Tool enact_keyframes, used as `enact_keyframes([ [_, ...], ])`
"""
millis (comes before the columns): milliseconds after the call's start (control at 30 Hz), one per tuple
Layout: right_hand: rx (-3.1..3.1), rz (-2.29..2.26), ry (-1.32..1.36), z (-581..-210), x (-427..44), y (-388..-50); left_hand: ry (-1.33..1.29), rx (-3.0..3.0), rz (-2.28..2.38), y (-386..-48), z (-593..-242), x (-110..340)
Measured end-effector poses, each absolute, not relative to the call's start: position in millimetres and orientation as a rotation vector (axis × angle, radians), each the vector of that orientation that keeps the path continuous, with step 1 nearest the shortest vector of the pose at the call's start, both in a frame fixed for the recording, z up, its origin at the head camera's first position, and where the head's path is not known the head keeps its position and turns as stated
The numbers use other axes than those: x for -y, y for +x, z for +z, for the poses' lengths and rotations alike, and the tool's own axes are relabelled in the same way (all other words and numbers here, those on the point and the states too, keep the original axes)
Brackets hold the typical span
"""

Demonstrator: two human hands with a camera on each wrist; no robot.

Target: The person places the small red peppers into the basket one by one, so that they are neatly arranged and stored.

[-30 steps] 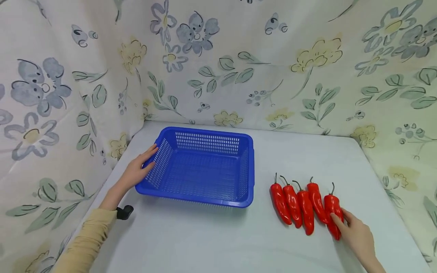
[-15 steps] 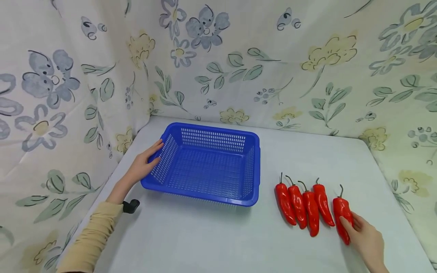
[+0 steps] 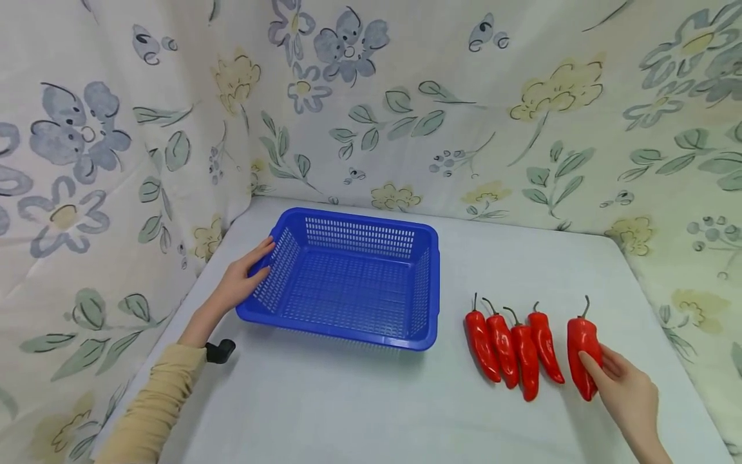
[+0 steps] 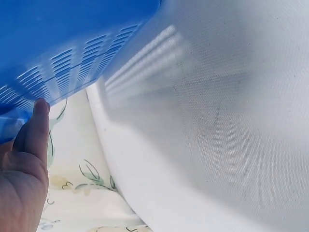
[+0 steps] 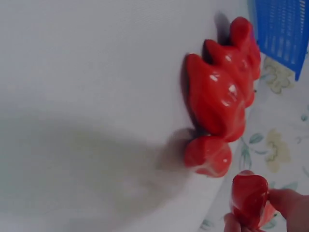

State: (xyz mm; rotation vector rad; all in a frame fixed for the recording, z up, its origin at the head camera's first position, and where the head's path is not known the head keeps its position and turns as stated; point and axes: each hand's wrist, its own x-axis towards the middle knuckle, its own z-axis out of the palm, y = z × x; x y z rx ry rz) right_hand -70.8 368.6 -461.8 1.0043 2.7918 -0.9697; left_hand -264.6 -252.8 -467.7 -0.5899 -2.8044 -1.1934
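Note:
My right hand [image 3: 628, 388] pinches a glossy red chili pepper [image 3: 582, 351] between thumb and fingers, stem pointing up, at the right of the white table. In the right wrist view that pepper [image 5: 248, 195] appears end-on, apart from the other peppers. Just left of it, several more red peppers [image 3: 525, 361] lie side by side in a row, stems away from me. At the left, my left hand [image 3: 234, 283] rests with extended fingers on the side rim of a blue perforated plastic basket [image 3: 348, 334]. In the left wrist view, one straight digit touches the basket's slotted wall [image 4: 67, 63].
The basket holds nothing and stands at the back left of the white table [image 3: 324, 406]. Floral cloth [image 3: 406, 154] hangs behind and along both sides. A black object [image 3: 220, 351] juts out beside my left wrist.
The pepper in my right hand has moved right, away from the row, and then risen slightly. My left hand stays at the basket rim. The head view has shifted a little.

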Motion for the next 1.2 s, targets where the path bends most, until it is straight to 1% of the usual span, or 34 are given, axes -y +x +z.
enact_keyframes([
  [100,-2.874,-1.027,0.907,-449,-356,-72,-0.603,2.799,-1.202,-265,-467,252],
  [267,-3.016,-1.134,0.662,-429,-329,-80,-0.619,2.786,-1.231,-264,-467,253],
  [433,-3.043,-1.262,0.51,-412,-300,-97,-0.631,2.783,-1.23,-263,-466,253],
  [600,-2.987,-1.443,0.347,-401,-264,-121,-0.628,2.785,-1.228,-263,-465,252],
  [900,-2.731,-1.757,0.172,-398,-180,-163,-0.62,2.78,-1.258,-263,-467,252],
  [1200,-2.548,-1.93,0.051,-408,-99,-184,-0.611,2.763,-1.304,-263,-466,251],
])
